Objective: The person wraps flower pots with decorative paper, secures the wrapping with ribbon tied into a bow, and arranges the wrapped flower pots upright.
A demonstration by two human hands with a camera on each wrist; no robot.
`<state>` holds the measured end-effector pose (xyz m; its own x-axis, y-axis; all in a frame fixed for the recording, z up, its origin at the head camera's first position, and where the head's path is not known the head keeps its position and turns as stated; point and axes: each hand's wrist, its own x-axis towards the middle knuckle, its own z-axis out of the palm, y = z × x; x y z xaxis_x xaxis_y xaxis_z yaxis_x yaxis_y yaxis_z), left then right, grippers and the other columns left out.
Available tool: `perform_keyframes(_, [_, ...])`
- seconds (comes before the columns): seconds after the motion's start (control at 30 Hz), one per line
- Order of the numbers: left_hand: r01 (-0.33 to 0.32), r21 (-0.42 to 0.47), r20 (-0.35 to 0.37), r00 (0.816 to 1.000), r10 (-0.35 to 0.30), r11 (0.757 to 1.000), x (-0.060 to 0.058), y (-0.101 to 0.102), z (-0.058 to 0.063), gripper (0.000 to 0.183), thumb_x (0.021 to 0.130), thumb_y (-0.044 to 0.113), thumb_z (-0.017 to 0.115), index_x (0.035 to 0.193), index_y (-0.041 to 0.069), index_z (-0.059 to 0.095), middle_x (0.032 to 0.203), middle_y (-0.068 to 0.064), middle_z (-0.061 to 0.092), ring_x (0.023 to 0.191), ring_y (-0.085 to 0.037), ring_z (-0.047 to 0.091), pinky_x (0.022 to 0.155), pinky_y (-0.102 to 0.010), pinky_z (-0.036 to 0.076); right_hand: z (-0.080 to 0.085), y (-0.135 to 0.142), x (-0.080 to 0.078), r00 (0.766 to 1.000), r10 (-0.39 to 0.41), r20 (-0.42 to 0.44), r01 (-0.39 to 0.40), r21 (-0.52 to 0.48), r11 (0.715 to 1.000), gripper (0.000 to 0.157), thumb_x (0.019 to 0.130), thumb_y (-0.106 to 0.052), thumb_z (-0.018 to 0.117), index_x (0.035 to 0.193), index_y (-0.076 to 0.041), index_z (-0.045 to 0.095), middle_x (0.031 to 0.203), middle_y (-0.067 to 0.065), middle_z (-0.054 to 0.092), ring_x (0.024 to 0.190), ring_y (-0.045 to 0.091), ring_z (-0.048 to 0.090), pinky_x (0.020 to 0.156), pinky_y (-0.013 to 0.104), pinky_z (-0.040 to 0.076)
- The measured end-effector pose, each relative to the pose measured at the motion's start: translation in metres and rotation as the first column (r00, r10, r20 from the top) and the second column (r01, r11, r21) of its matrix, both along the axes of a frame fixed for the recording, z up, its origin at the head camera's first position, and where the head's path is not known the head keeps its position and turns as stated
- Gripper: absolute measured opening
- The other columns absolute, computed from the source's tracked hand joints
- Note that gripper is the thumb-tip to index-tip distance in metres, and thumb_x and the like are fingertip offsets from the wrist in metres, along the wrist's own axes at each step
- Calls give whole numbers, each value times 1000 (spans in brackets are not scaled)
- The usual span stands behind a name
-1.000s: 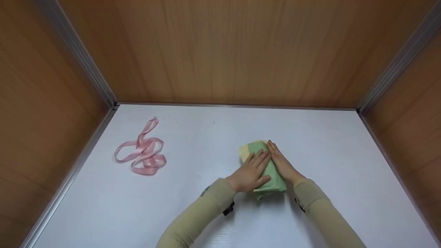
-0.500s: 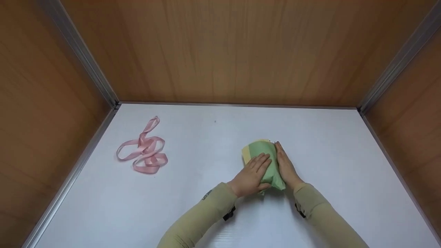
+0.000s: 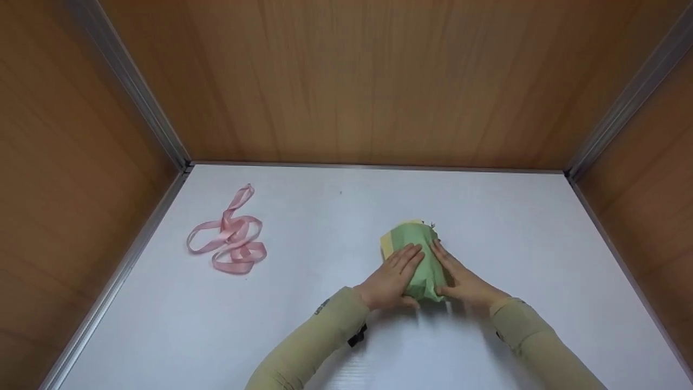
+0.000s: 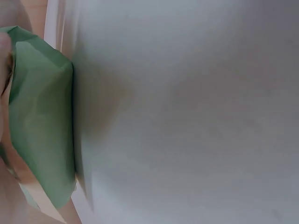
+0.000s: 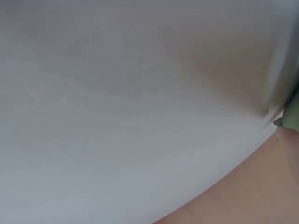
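A green paper-wrapped parcel (image 3: 414,234) with a yellow strip along its far left edge lies on the white table, right of the middle. What is inside it cannot be seen. My left hand (image 3: 389,281) rests on its upper left face with straight fingers, the thumb near the close end. Against its right side my right hand (image 3: 465,284) lies with fingers extended and its thumb touching the near right corner. In the left wrist view the parcel (image 4: 42,121) shows its folded green side; only a green corner (image 5: 292,114) appears in the right wrist view.
Left on the table (image 3: 314,216) lies a loosely looped pink ribbon (image 3: 230,233). Wooden panels (image 3: 368,81) with metal edge strips stand around the back and both sides.
My right hand has drawn back toward me along the parcel's right side, and its thumb has come to the near corner. The parcel has turned slightly; my left hand stays on top.
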<state>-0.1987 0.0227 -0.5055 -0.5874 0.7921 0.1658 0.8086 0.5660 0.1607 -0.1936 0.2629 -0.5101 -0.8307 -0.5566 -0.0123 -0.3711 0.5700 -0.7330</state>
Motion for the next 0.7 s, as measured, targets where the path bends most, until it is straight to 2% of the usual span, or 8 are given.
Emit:
perform_keyframes(0.1, [14,-35,-10,1000,-14,999,0,-4,1,118,69,62,71,148,-2,11,156,-19,11,146,-30,10,118,-35,13,0,-2,-1,999,8,-40,-8,8,1000,111,74,-45,77,152,-8,8,157,22,0,141,50,5,106,69,13])
perform_keyframes(0.2, [18,-32,-46,999,-19,999,1,-6,1,122,66,64,71,148,-3,10,156,-20,12,145,-31,11,118,-36,16,0,-8,0,997,-42,-61,43,17,999,117,66,-38,85,152,-11,11,157,21,6,141,47,9,107,67,16])
perform_keyframes(0.33, [16,35,-71,997,-13,999,3,-3,-2,114,71,59,72,147,-4,15,154,-22,18,143,-34,17,116,-40,21,-4,-16,3,991,-121,-61,125,73,989,114,71,-39,81,153,-18,5,158,18,6,142,43,12,110,61,18])
perform_keyframes(0.47, [-22,46,-103,994,26,999,4,2,-4,99,79,53,69,147,-2,20,153,-19,23,142,-31,22,115,-39,23,-2,-18,5,991,-124,-53,131,141,981,116,73,-41,79,152,-19,-4,158,19,2,143,42,11,112,57,19])
perform_keyframes(0.53, [-43,31,-126,991,46,999,4,5,-4,93,82,51,66,146,0,23,153,-17,25,142,-30,23,115,-37,23,4,-15,5,996,-86,-24,89,154,984,125,68,-41,83,152,-16,-8,157,21,0,143,43,10,112,57,19])
perform_keyframes(0.6, [-51,24,-143,988,54,998,3,8,-3,90,83,50,65,146,1,24,152,-17,26,142,-29,24,115,-37,24,13,-9,3,998,-40,46,34,130,991,132,64,-38,87,152,-13,-9,157,22,-3,142,44,7,111,59,17])
perform_keyframes(0.63, [-52,24,-150,987,55,998,3,9,-3,89,83,50,65,146,1,25,152,-17,27,142,-29,25,115,-36,24,18,-5,1,995,-17,95,7,102,995,134,62,-35,88,152,-12,-8,157,23,-3,142,45,7,111,61,15])
perform_keyframes(0.7, [-48,29,-162,985,53,998,2,11,-2,90,82,48,68,146,1,26,152,-16,28,141,-29,26,115,-36,25,27,4,-2,974,23,224,-31,34,999,131,63,-28,89,152,-12,-6,157,23,-4,141,47,9,110,63,15])
